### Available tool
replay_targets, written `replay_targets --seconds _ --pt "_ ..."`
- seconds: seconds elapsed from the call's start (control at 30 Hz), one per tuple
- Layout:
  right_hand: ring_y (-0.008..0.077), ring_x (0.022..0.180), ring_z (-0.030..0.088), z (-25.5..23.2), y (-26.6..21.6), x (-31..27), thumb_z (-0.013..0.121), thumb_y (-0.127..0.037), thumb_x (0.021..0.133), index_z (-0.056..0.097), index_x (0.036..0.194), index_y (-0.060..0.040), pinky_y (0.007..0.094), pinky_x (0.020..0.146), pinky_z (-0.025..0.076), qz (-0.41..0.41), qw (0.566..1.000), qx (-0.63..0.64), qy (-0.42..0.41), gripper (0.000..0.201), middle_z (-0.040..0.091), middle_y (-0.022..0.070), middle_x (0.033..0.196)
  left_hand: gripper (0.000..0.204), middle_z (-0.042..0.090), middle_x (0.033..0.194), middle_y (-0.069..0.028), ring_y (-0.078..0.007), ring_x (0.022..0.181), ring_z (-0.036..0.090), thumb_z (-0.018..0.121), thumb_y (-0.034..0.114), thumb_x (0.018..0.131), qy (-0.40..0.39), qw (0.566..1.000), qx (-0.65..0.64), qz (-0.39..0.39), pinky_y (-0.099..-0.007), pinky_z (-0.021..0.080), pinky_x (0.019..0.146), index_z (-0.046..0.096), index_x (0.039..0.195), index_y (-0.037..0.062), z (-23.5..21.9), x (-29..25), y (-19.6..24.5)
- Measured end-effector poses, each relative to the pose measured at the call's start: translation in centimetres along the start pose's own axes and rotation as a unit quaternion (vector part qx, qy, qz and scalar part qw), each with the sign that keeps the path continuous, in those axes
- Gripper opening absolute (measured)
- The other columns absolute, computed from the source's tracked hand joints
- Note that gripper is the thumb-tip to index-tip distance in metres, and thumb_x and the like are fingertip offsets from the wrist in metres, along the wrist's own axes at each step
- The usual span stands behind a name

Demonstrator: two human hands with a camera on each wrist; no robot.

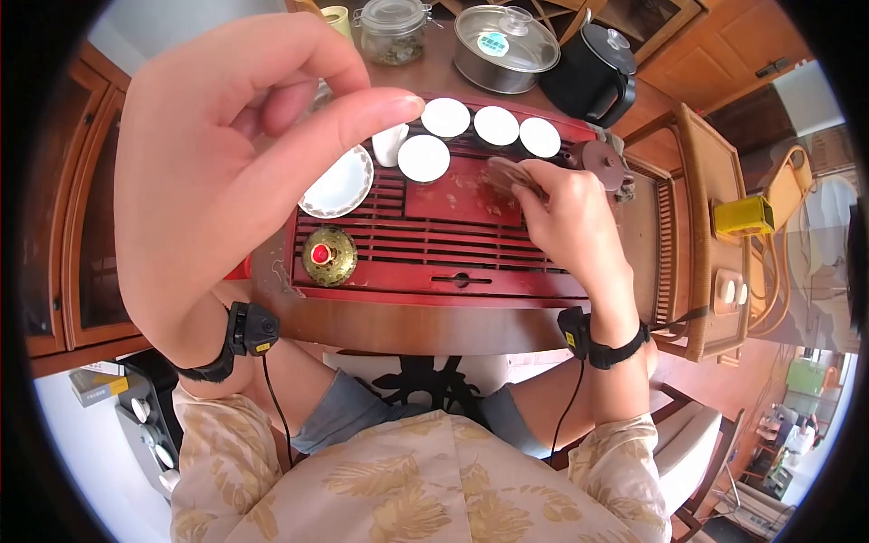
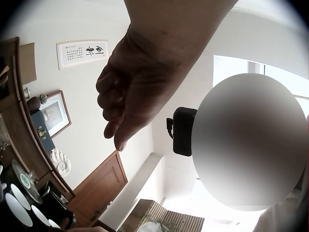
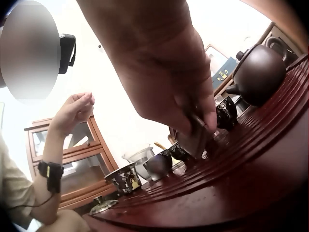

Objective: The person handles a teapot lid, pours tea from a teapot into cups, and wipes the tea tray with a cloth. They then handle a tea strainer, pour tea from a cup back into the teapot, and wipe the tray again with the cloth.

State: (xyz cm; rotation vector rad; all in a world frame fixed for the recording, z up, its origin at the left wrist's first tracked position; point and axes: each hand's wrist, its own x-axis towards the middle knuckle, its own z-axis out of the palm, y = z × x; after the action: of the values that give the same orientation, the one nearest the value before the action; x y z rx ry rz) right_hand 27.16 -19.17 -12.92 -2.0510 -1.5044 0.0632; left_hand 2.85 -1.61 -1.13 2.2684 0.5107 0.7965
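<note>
My left hand [image 1: 244,127] is raised high on the left, close to the head camera, fingers curled and thumb lying toward the index finger. Nothing shows in its grasp, in the head or left wrist view. Low over the red tea tray [image 1: 407,276], my right hand [image 1: 575,208] pinches a thin brown disc [image 1: 514,174] between thumb and fingers, tilted on edge. Beside this hand stands a dark brown teapot [image 1: 599,163] with its lid on. Several small cups [image 1: 496,126], white inside and dark patterned outside, stand along the tray's far side.
A wide patterned bowl [image 1: 339,188] and a gold-green lid with red knob [image 1: 329,257] sit at the tray's left. Behind are a glass jar [image 1: 393,32], a steel pot [image 1: 507,54] and a black kettle [image 1: 593,72]. A wicker-topped cart [image 1: 706,235] stands right.
</note>
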Motion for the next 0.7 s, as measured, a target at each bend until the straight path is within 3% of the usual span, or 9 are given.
replay_targets --seconds 0.13,0.17,0.27,0.3,0.4,0.43,0.53,0.7 --pt "0.0513 0.088 0.072 -1.2 -0.5 -0.4 0.073 -0.003 0.095 0.078 0.102 -0.0006 0.0557 0.078 0.060 0.018 0.998 0.004 -0.068 0.009 0.072 0.0293 0.087 0.008 0.051 0.077 0.0088 0.0006 0.070 0.040 0.084 0.001 0.099 -0.003 1.000 0.010 -0.003 -0.0203 0.028 0.062 0.076 0.100 -0.0010 -0.4 0.0 0.2" --pt "0.0515 0.088 0.072 -1.1 -0.7 -0.4 0.072 -0.002 0.095 0.077 0.102 0.0001 0.0560 0.077 0.059 0.004 0.993 0.076 -0.092 0.009 0.072 0.0299 0.088 0.008 0.051 0.077 0.0090 0.0007 0.069 0.040 0.084 0.001 0.099 -0.002 1.000 0.011 -0.006 -0.0202 0.028 0.062 0.076 0.100 -0.0009 -0.5 0.0 0.0" --pt "0.0522 0.088 0.072 -0.1 -0.8 -0.1 0.071 0.000 0.095 0.078 0.104 0.0001 0.0552 0.077 0.059 0.012 0.999 0.020 -0.041 0.012 0.072 0.0304 0.088 0.008 0.050 0.076 0.0094 0.0008 0.069 0.040 0.084 0.002 0.099 -0.006 1.000 0.009 -0.009 -0.0202 0.028 0.062 0.076 0.101 -0.0004 -0.5 0.1 -0.5" --pt "0.0489 0.087 0.074 -0.1 -0.9 0.0 0.073 -0.001 0.095 0.080 0.110 -0.0008 0.0520 0.078 0.061 0.011 1.000 0.022 -0.008 0.017 0.075 0.0273 0.090 0.008 0.049 0.076 0.0095 0.0009 0.068 0.040 0.084 0.002 0.099 -0.008 1.000 0.007 -0.010 -0.0203 0.028 0.061 0.076 0.101 -0.0001 -0.5 0.1 -0.4" --pt "0.0429 0.086 0.077 0.4 -1.5 0.2 0.076 -0.003 0.094 0.081 0.114 -0.0018 0.0484 0.079 0.062 0.022 0.987 0.152 0.050 0.020 0.079 0.0221 0.094 0.009 0.048 0.075 0.0098 0.0010 0.066 0.039 0.085 0.003 0.099 0.012 1.000 -0.012 0.004 -0.0207 0.027 0.059 0.077 0.101 0.0009 -0.4 -0.2 -1.0" --pt "0.0376 0.087 0.078 0.8 -1.1 0.1 0.079 -0.004 0.093 0.082 0.114 -0.0024 0.0454 0.079 0.063 0.007 0.992 0.115 0.057 0.022 0.081 0.0180 0.099 0.009 0.047 0.074 0.0099 0.0010 0.066 0.039 0.085 0.004 0.099 0.021 0.999 -0.022 0.012 -0.0209 0.027 0.059 0.077 0.101 0.0012 -0.2 -0.3 -1.2" --pt "0.0383 0.089 0.078 1.5 -0.8 0.2 0.077 -0.001 0.092 0.082 0.113 -0.0028 0.0449 0.080 0.063 -0.011 0.999 0.017 0.046 0.022 0.081 0.0181 0.100 0.010 0.046 0.073 0.0100 0.0010 0.064 0.039 0.086 0.006 0.099 0.001 1.000 0.023 0.003 -0.0212 0.027 0.057 0.077 0.100 0.0019 -0.4 0.1 0.4" --pt "0.0387 0.093 0.078 3.5 0.2 0.3 0.076 0.000 0.092 0.083 0.112 -0.0034 0.0463 0.081 0.064 -0.067 0.996 0.019 0.046 0.022 0.081 0.0175 0.099 0.010 0.046 0.072 0.0100 0.0008 0.064 0.037 0.087 0.007 0.098 0.018 1.000 0.011 0.015 -0.0215 0.026 0.057 0.077 0.098 0.0029 -0.3 0.0 -0.3"
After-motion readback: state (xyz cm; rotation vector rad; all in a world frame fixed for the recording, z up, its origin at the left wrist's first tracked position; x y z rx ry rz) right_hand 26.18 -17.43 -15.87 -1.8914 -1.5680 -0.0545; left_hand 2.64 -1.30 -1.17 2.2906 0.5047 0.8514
